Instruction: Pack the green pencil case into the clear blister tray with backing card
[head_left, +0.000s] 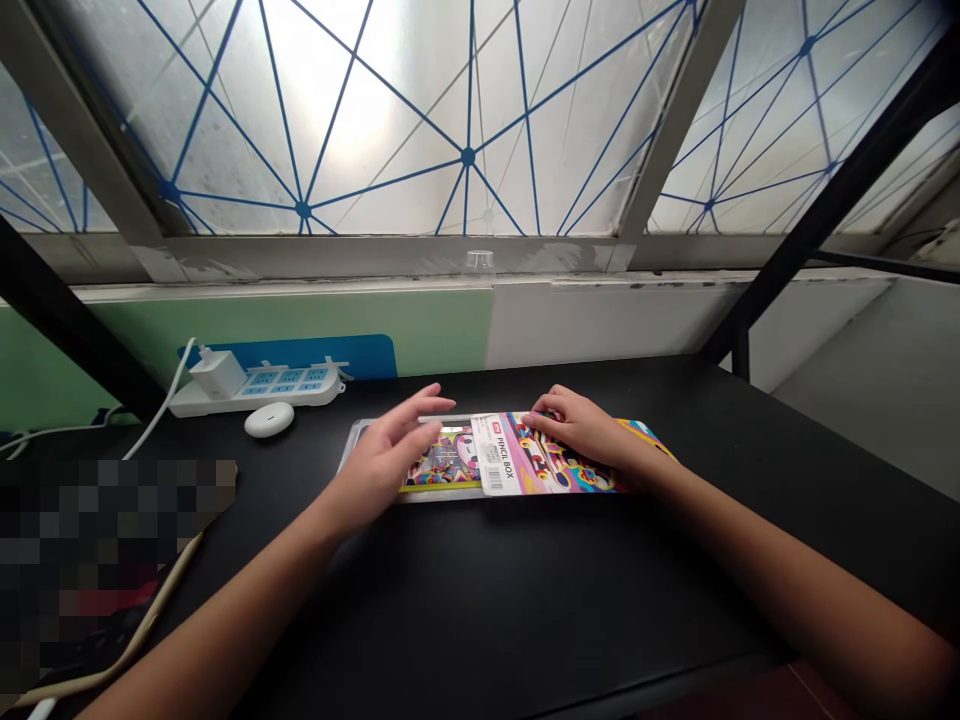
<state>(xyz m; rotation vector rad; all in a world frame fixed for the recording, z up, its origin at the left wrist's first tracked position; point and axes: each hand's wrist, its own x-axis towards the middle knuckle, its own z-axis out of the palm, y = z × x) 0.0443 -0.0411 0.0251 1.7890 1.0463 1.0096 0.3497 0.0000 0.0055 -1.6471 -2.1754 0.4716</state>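
Observation:
A flat "PENCIL BOX" package lies on the black desk. Its colourful printed card [499, 465] covers the right part, and a clear plastic tray [352, 440] shows at the left. Between them a patterned pencil box [450, 457] with a yellow-green edge is partly visible. Over the tray's left part is my left hand [394, 450], fingers stretched and thumb apart, holding nothing. My right hand [574, 422] rests on the card near its upper edge with fingers bent against it. The fingertips' exact hold is partly hidden.
A white power strip [292, 388] with a plugged-in charger [217, 373] stands at the back left. In front of it sits a white oval case [269, 420]. A blurred dark object [97, 570] fills the left edge. Behind the desk [480, 600] is a window ledge [375, 290].

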